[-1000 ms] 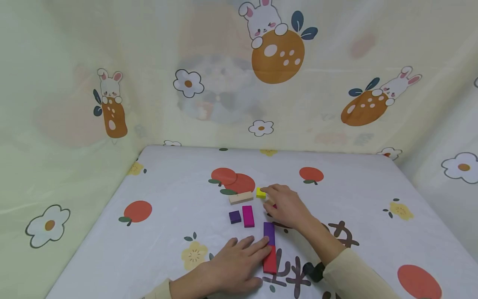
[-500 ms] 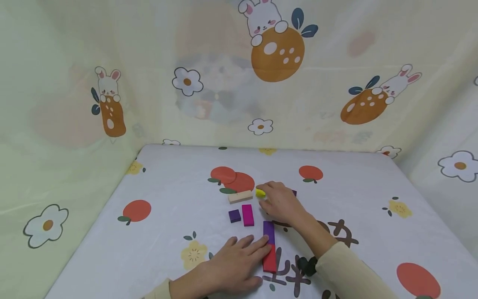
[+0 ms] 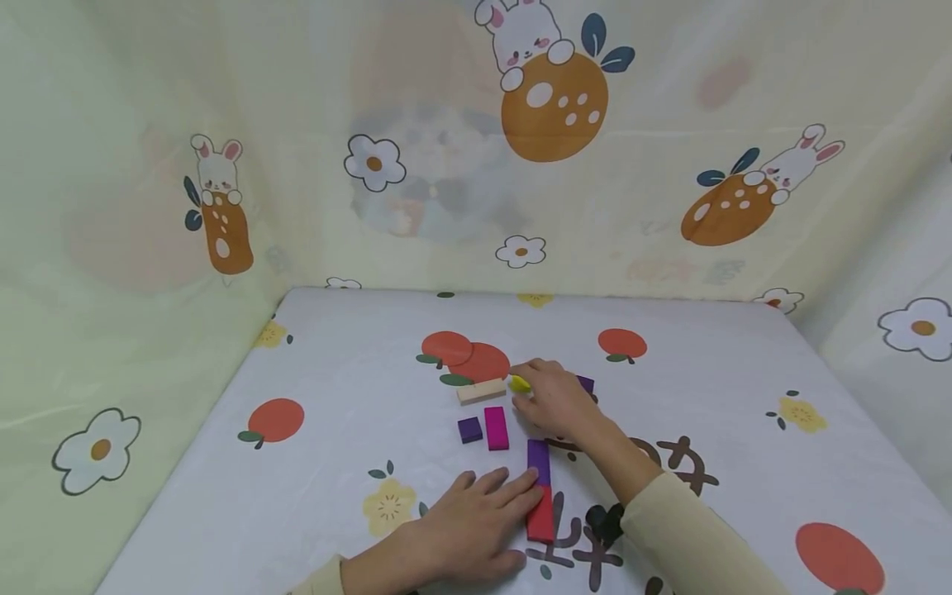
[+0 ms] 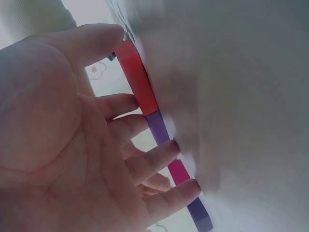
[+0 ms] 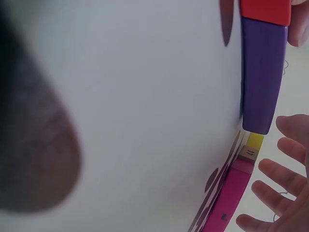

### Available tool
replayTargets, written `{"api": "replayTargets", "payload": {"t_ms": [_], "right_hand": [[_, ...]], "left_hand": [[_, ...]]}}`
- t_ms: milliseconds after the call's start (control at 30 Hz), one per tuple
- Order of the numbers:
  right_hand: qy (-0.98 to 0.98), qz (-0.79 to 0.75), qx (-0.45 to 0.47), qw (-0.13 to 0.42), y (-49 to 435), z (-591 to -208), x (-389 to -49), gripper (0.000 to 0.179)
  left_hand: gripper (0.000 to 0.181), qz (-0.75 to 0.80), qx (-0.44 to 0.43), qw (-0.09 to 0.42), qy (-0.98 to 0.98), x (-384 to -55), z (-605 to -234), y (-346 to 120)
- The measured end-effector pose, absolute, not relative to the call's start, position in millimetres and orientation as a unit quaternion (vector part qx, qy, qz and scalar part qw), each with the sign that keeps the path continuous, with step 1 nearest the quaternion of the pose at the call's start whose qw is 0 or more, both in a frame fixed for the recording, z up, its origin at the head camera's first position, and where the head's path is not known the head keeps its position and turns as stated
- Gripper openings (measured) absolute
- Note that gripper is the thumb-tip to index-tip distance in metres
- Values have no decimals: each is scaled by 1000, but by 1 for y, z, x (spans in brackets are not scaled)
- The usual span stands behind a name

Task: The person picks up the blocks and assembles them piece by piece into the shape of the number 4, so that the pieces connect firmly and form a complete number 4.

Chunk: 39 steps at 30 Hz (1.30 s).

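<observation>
My left hand lies with fairly straight, spread fingers, its fingertips touching the left side of a red block and a purple block set end to end. My right hand hovers low over the far blocks, its fingers beside a small yellow block and partly covering it. A dark purple block peeks out to the right of this hand. The right wrist view shows a magenta block by the spread fingertips. Whether they touch it cannot be told.
Left of my right hand lie a plain wooden block, a magenta block and a small dark purple block. A white patterned cloth covers the table. Patterned curtains enclose the back and sides.
My right hand has shifted slightly left and now hides more of the yellow block. The dark purple block to its right has come into sight. The left hand has stayed in place.
</observation>
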State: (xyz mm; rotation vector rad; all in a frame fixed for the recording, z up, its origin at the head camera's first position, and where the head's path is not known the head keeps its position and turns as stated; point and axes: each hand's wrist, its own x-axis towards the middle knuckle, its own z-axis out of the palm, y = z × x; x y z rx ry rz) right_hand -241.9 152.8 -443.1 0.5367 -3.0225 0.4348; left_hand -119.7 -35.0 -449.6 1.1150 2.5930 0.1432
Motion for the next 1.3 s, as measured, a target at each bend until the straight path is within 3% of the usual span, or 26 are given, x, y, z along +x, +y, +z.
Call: {"api": "replayTargets", "payload": {"t_ms": [700, 1300], "right_hand": [[-977, 121, 176, 3, 155, -447, -248, 47], [-978, 127, 168, 6, 156, -449, -252, 34]], "left_hand": [[77, 38, 390, 153, 907, -118, -449, -33], [77, 44, 383, 163, 908, -118, -445, -31]]}}
